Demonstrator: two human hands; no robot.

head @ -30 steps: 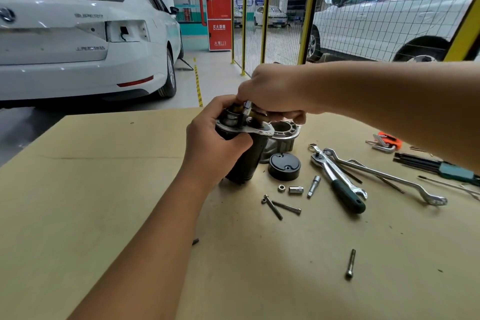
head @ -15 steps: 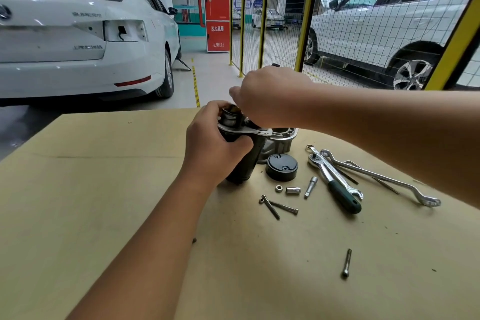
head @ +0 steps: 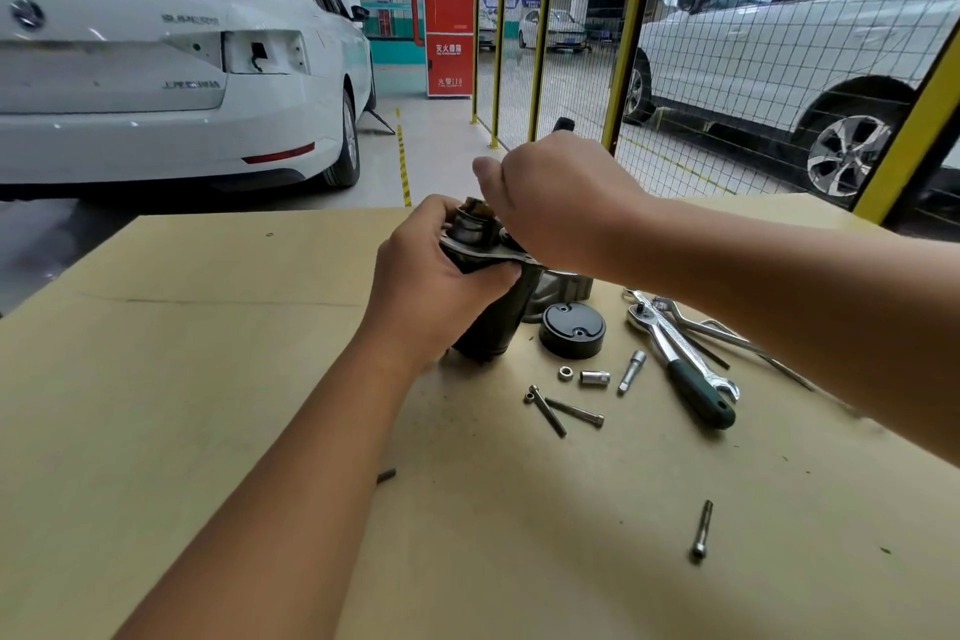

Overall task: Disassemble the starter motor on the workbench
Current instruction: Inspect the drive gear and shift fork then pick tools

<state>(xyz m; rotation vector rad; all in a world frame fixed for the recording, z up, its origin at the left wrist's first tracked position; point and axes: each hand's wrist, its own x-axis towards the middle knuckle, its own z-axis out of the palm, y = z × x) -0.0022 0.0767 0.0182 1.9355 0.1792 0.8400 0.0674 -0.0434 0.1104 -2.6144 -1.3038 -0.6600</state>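
Head view: starter motor [head: 488, 312] stands upright on the tabletop [head: 208, 379]; left hand [head: 431, 286] has its grip wrapped round the body; right hand [head: 556, 203] curls over the top, contents hidden; likely heavy, rigid, greasy; hold the casing.

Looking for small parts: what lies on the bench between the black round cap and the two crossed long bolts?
In the head view, a small nut and a short socket lie between the black cap and the bolts.
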